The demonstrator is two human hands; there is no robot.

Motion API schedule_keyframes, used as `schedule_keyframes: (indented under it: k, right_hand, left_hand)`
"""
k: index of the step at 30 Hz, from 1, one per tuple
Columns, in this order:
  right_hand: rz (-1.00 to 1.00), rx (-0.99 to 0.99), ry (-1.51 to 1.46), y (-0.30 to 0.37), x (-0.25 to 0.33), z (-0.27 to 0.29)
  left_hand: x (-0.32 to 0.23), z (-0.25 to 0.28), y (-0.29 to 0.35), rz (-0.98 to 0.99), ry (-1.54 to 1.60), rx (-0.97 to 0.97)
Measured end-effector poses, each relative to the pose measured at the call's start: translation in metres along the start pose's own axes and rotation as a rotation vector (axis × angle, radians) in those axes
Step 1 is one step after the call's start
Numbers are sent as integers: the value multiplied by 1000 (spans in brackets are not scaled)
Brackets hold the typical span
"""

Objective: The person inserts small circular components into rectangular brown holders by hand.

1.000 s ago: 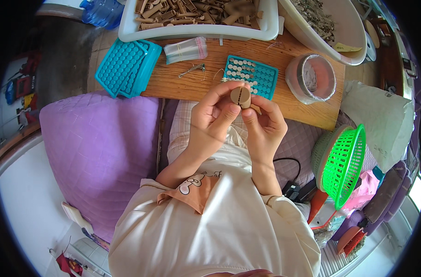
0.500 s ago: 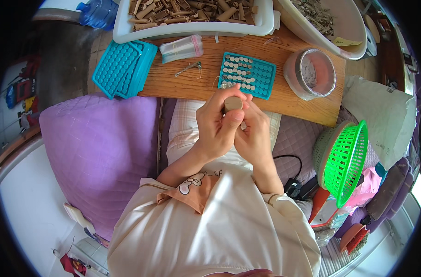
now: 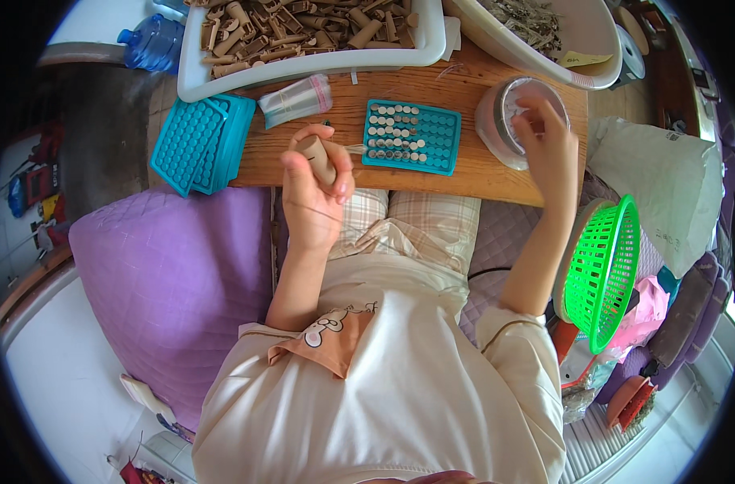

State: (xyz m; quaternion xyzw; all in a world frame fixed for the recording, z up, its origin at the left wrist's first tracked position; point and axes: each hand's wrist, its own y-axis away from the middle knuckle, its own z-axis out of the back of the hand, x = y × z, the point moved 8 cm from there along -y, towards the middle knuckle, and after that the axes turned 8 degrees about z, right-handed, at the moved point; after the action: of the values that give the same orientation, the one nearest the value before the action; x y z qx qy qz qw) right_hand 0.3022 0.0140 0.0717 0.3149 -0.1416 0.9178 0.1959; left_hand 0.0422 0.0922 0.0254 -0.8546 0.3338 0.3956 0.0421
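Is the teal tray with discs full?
Partly full: pale discs occupy the left and middle of the tray; cups at its right are bare.

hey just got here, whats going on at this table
A seated person holds a tan cylinder upright but tilted in the left hand. The right hand has its fingers at the mouth of a round, lined container; whether they grip anything is unclear. Between the hands, a teal tray is partly filled with small round pieces. Behind sits a white tub of tan parts.
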Motion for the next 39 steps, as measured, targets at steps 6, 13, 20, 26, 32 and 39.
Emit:
schedule_keyframes:
  k: [6,13,20,26,32,39]
  right_hand:
    - [238,357,524,-28,-77,-48]
    - [161,436,461,-27,-70,-45]
    - [197,407,433,-32,-76,-60]
    - [269,292,237,-37,-66,-33]
    - [-84,309,-49,-24,-71,-13]
    - [-197,169,-329,-15,-81,-5]
  left_hand:
    - [19,-15,1,202,178,31]
    - [25,-21,3,308,428,118]
    - [31,-28,3,354,521,154]
    - [32,-25,7,368,517,152]
    - [36,-30,10,429,489,141]
    - [49,-35,14,528,530,114]
